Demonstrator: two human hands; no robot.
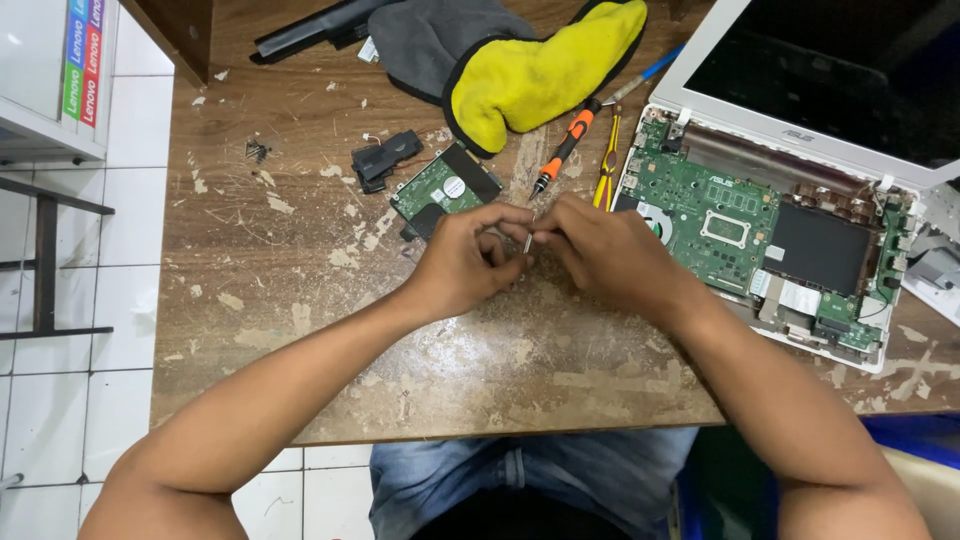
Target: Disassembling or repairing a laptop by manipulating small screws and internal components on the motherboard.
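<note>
My left hand (470,258) and my right hand (600,250) meet over the middle of a worn wooden table (300,300). Between their fingertips they pinch a small thin metal part (528,240); what it is I cannot tell. Just beyond my left hand lies a bare hard drive (445,187) with its green board up. To the right of my right hand sits an opened white laptop (760,230), its green mainboard and black battery exposed, its screen tilted back.
An orange-handled screwdriver (563,150) and yellow-handled tweezers (606,160) lie between the drive and the laptop. A grey and yellow cloth mitt (520,65), a long black battery pack (310,30) and a small black part (385,158) lie farther back. White floor tiles show at left.
</note>
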